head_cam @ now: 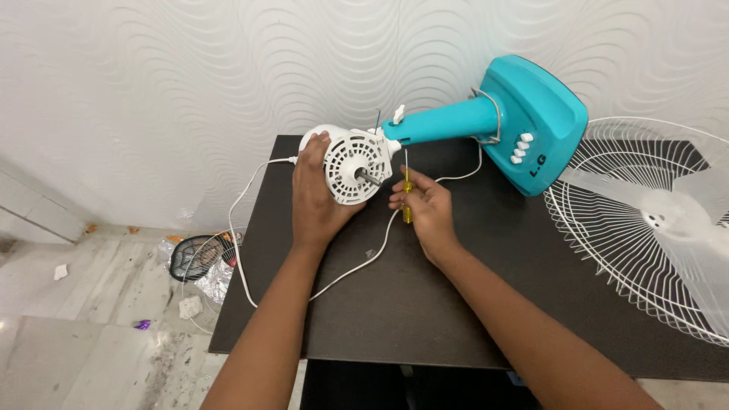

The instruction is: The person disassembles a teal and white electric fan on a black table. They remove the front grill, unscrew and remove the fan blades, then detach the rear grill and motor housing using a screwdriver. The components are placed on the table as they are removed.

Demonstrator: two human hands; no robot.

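Here, the fan lies dismantled on the counter.
Motor: white vented motor [355, 168] with bare shaft pointing toward the camera, lying on its side at the counter's [395, 304] far left corner.
Neck: teal neck [448, 121] runs right from the motor to the teal base [535, 121], which is tipped on edge, white buttons facing the camera.
Left hand: left hand [315, 193] wrapped over the motor's left side, fingers closed on the housing, thumb on the grille face.
Right hand: right hand [427, 209] just right of the motor, fingers pinched on a yellow-handled screwdriver [407, 199].
Screwdriver: upright in view, shank pointing up to the motor-neck joint; tip contact cannot be made out.
Cord: white cord [243, 258] leaves the motor's left, drops over the counter edge, loops back under the right hand.
Guard: white wire guard [607, 228] with pale blades [683, 220], flat on the counter, right of the base.
Floor: foil and a dark round object [199, 257] left of the counter, below the motor.
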